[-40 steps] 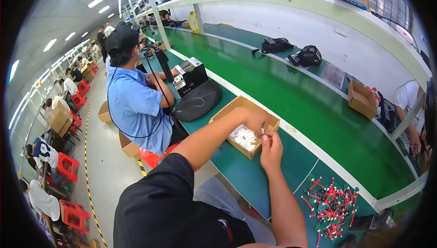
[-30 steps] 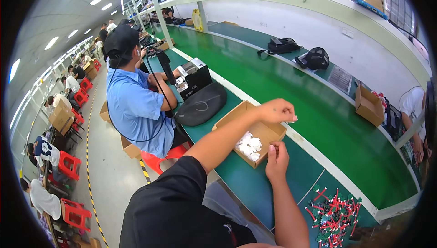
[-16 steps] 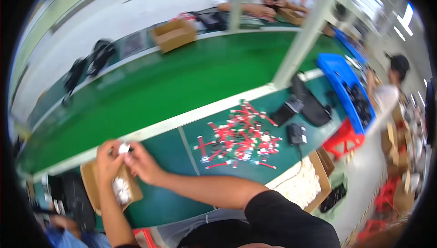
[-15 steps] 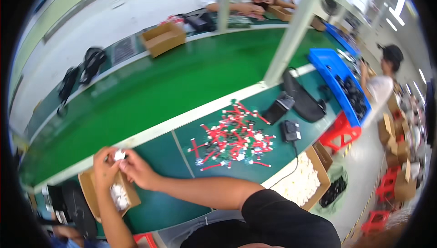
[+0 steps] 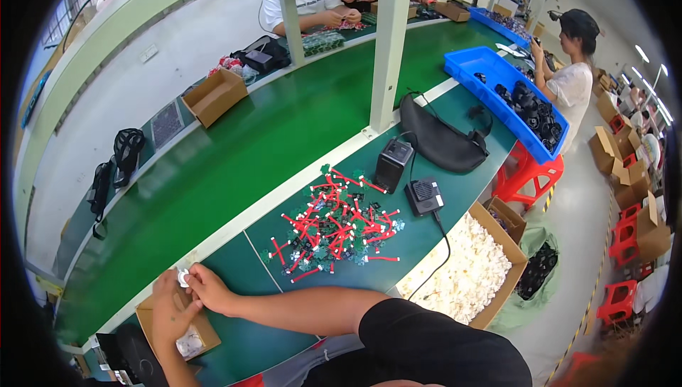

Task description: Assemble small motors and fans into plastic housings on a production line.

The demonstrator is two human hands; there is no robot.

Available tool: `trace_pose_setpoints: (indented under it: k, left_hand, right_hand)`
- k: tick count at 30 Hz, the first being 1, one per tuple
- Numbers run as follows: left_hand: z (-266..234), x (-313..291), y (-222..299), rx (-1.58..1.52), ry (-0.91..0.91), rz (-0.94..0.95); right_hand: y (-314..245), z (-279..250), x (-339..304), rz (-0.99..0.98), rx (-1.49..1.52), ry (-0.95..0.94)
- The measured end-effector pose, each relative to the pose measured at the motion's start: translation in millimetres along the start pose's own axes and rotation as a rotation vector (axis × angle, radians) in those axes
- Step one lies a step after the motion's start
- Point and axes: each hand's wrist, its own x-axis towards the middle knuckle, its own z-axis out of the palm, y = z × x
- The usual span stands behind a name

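At the lower left, my right hand [image 5: 211, 293] pinches a small round white plastic part [image 5: 183, 277] between thumb and fingers. Close against it, my left hand [image 5: 169, 314] has its fingers curled at the part's left side, its thumb reaching toward my right hand. The left fingertips are partly hidden and slightly smeared. Both hands are above an open cardboard box [image 5: 207, 331], in which some white pieces [image 5: 190, 343] show below my left hand. To the right of my hands lies a pile of small circuit boards with red wires [image 5: 334, 227] on the green table.
A carton of white parts [image 5: 462, 273] stands at the right near my elbow. Behind the pile sit a black box-shaped device [image 5: 393, 164], a corded black device [image 5: 424, 196] and a black pouch [image 5: 444, 135]. A blue tray [image 5: 497, 78] holds black parts. A green belt [image 5: 249, 152] runs beyond; people work there.
The view has shifted, so the pile and tray appear further left. My hands have turned slightly and the white part stays between them, above the small box.
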Motion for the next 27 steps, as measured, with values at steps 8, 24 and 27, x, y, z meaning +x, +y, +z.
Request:
trace_pose_setpoints:
  k: [8, 24, 27]
  left_hand:
    - [-3.9, -37.9, -32.9, 0.169, -0.109, -0.11]
    - [133.7, 77.9, 0.6, -1.059, 0.6, -0.143]
    - [142.3, 83.2, -6.5, -1.068, 0.504, -0.22]
  right_hand:
    - [6.5, 1.2, 3.7, -0.131, -0.199, 0.04]
    - [-34.2, -30.7, 37.3, -0.358, -0.088, 0.41]
    - [-26.6, -43.8, 42.0, -0.352, -0.139, 0.363]
